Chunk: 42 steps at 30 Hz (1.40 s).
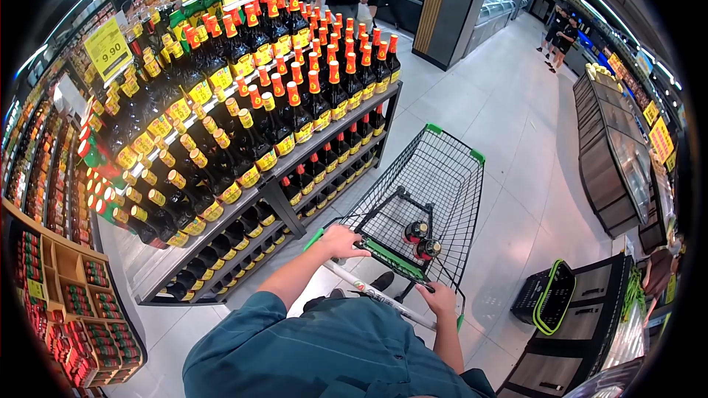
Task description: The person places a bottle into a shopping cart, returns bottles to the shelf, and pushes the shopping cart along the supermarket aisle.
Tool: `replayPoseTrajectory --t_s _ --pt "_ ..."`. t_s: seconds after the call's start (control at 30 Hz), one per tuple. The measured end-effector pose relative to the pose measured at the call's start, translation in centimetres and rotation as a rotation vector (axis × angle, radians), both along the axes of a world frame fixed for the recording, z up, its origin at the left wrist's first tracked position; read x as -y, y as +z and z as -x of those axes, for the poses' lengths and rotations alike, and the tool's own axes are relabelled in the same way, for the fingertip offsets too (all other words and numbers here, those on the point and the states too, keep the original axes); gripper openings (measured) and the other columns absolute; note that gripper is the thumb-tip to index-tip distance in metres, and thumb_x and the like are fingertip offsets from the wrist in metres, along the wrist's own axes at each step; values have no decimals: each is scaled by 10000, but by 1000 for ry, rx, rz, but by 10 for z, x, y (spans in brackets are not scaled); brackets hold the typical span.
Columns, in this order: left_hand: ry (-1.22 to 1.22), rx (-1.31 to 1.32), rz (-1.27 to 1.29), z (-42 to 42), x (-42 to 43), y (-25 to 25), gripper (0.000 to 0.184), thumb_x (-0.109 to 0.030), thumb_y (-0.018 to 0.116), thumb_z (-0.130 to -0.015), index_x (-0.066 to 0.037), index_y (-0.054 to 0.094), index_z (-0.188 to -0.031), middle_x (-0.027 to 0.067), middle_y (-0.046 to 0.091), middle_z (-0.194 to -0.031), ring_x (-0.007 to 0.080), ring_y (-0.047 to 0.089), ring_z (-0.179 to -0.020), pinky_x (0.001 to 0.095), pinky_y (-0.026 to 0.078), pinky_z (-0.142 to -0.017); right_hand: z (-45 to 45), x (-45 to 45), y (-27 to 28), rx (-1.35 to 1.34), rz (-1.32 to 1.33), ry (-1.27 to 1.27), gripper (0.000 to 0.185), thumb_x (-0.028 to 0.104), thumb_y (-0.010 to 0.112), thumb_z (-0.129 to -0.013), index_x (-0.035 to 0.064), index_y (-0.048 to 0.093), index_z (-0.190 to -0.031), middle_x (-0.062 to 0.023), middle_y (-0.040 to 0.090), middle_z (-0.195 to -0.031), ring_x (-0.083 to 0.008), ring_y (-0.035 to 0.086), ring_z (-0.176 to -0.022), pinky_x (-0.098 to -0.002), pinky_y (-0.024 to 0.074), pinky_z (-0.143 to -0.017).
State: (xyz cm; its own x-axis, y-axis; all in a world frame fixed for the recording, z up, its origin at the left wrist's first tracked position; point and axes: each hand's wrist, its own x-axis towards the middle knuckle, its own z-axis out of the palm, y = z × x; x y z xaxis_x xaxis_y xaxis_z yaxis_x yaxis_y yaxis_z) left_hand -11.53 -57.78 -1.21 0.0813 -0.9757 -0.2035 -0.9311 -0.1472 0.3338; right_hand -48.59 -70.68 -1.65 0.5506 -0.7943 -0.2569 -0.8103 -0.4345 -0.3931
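Observation:
A wire shopping cart (435, 177) with green corners stands in front of me, and two dark bottles (422, 241) are in it near the handle end. My left hand (344, 242) rests on the left part of the cart's handle area, thumb stretched along the green bar (394, 260), other fingers curled at the side. At the right end of the handle, my right hand (438, 298) is closed round it. Just left of the cart rises a display shelf (335, 119) packed with dark bottles with red and yellow caps.
A black basket with a green rim (554, 297) stands at the right by a dark cabinet (568, 346). Farther up are a produce stand (608, 151), a pillar (451, 7) and several people. Wooden shelves (63, 258) stand at the lower left.

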Motion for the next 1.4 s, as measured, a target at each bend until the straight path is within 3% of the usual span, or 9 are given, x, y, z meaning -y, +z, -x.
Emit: replayPoseTrajectory --t_s 0.5,0.6,0.8,1.4 --pt "45 -49 -44 9 -13 2 715 -810 590 -765 -133 771 -904 126 712 -793 328 685 -839 435 528 -738 12 -12 -6 -61 33 40 672 743 636 -779 124 777 -998 -164 739 -840 -376 704 -822 -458 551 -733" --pt "57 -66 -42 10 -19 0 731 -824 596 -743 -138 774 -919 128 715 -800 331 686 -839 433 530 -741 13 -21 -8 -122 68 33 635 726 628 -787 146 775 -999 -116 746 -849 -326 713 -832 -426 548 -728" --pt "31 -47 -40 10 -31 -8 727 -831 627 -703 -148 774 -902 110 711 -780 313 697 -817 425 532 -726 15 -40 -5 -126 77 22 632 729 640 -777 144 786 -965 -119 737 -791 -335 712 -779 -426 550 -694" --pt "14 -10 -33 26 -73 10 678 -799 601 -751 -170 804 -901 124 715 -738 324 702 -764 427 534 -704 27 -79 0 -16 121 39 589 690 683 -769 119 789 -866 -130 707 -713 -348 689 -694 -430 535 -623"
